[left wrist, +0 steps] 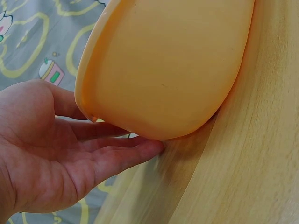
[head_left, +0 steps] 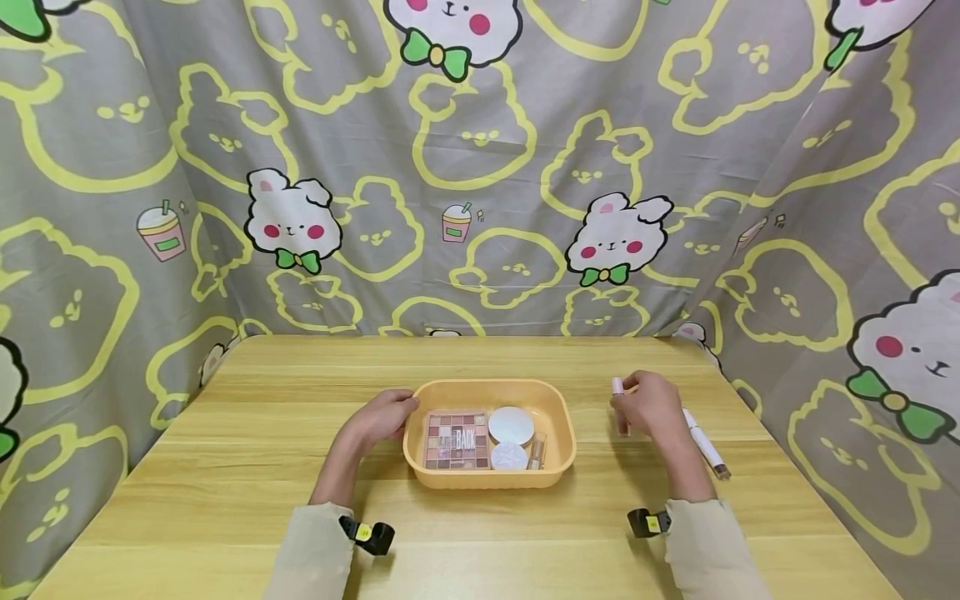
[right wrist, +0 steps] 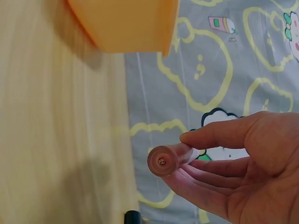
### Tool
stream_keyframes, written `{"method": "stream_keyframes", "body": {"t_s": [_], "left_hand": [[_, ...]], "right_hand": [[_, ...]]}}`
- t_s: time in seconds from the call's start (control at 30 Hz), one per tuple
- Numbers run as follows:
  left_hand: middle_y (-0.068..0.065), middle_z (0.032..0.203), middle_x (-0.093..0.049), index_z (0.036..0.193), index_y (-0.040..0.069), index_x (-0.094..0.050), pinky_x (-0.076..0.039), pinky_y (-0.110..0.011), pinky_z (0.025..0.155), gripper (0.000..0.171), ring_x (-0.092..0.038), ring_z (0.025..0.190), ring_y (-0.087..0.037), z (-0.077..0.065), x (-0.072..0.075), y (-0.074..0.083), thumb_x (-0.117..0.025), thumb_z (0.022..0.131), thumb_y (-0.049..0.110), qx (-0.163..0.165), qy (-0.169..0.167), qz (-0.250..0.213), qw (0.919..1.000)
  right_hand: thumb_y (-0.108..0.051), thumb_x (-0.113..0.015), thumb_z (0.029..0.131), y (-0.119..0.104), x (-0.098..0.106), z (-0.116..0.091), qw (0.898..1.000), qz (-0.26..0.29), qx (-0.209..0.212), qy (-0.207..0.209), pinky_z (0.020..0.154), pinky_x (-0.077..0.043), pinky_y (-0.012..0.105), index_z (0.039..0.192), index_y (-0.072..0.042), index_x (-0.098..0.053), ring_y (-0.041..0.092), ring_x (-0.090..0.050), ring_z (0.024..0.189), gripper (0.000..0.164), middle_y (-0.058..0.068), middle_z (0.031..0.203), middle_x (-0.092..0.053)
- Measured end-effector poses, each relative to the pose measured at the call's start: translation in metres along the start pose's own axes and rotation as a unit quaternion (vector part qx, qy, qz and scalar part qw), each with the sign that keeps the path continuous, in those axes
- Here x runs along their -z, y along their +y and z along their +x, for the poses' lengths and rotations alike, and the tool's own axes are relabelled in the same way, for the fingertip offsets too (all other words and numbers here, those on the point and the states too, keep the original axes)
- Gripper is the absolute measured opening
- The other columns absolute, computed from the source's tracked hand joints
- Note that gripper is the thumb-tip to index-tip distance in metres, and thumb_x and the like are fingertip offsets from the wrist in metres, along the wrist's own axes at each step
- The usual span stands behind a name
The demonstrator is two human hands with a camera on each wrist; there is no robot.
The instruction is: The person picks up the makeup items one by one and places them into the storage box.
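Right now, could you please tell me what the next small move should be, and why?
I would probably bring the tube left, over the right end of the tray: the right hand pinches it beside the tray, the left hand holds the tray's left end, a palette already lies inside, and bare space shows at the right end.

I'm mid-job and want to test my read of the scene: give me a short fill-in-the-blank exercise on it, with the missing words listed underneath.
1. The left hand touches the ____ end of the yellow basket.
2. The number of round cases in the basket is ____.
3. The largest word printed on the palette reads "____".
4. The small pinkish tube is held in the person's ____ hand.

Missing words: left; two; BACK; right.
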State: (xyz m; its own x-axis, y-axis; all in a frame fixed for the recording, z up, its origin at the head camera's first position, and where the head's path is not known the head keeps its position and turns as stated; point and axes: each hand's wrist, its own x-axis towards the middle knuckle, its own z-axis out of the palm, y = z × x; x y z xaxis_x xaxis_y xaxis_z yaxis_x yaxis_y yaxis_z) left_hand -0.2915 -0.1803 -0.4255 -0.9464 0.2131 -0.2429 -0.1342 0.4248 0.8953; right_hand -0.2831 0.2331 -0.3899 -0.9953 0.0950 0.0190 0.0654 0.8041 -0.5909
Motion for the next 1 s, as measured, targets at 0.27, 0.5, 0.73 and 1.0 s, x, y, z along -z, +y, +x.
{"method": "stream_keyframes", "body": {"t_s": [0.27,0.5,0.73,1.0], "left_hand": [[-0.019,0.111,-0.062,0.151,-0.009,-0.038,-0.055,-0.031,0.08,0.052,-0.062,0.095,-0.021,0.001,0.0,0.0,-0.037,0.108,0.02,0.002,-0.004,0.0,1.0],[-0.017,0.112,-0.062,0.153,-0.009,-0.034,-0.055,-0.031,0.081,0.054,-0.061,0.096,-0.019,0.0,0.0,0.001,-0.038,0.108,0.021,0.003,-0.003,0.005,1.0],[-0.019,0.116,-0.061,0.154,-0.009,-0.032,-0.054,-0.031,0.081,0.055,-0.061,0.098,-0.021,-0.001,0.0,0.002,-0.037,0.109,0.022,0.003,-0.01,0.007,0.9999],[-0.018,0.111,-0.06,0.154,-0.009,-0.033,-0.054,-0.032,0.081,0.054,-0.061,0.098,-0.021,-0.001,0.0,0.002,-0.038,0.109,0.021,0.006,-0.007,0.009,0.9999]], "right_hand": [[-0.017,-0.063,0.088,-0.013,0.0,-0.005,1.0,0.015,0.001,-0.016,0.063,-0.044,0.029,0.125,0.007,-0.06,0.022,-0.067,0.074,0.044,0.003,0.06,-0.07],[-0.017,-0.062,0.088,-0.023,-0.001,-0.009,0.999,0.029,0.012,-0.025,0.066,-0.047,0.029,0.129,0.006,-0.057,0.018,-0.068,0.076,0.047,0.002,0.059,-0.07],[-0.016,-0.062,0.089,-0.033,-0.003,-0.011,0.999,0.039,0.009,-0.035,0.068,-0.048,0.029,0.132,0.004,-0.055,0.018,-0.067,0.074,0.048,0.003,0.06,-0.069],[-0.014,-0.062,0.091,-0.044,-0.006,-0.015,0.998,0.055,0.021,-0.037,0.065,-0.047,0.03,0.14,0.004,-0.05,0.017,-0.067,0.065,0.053,0.002,0.06,-0.069]]}}
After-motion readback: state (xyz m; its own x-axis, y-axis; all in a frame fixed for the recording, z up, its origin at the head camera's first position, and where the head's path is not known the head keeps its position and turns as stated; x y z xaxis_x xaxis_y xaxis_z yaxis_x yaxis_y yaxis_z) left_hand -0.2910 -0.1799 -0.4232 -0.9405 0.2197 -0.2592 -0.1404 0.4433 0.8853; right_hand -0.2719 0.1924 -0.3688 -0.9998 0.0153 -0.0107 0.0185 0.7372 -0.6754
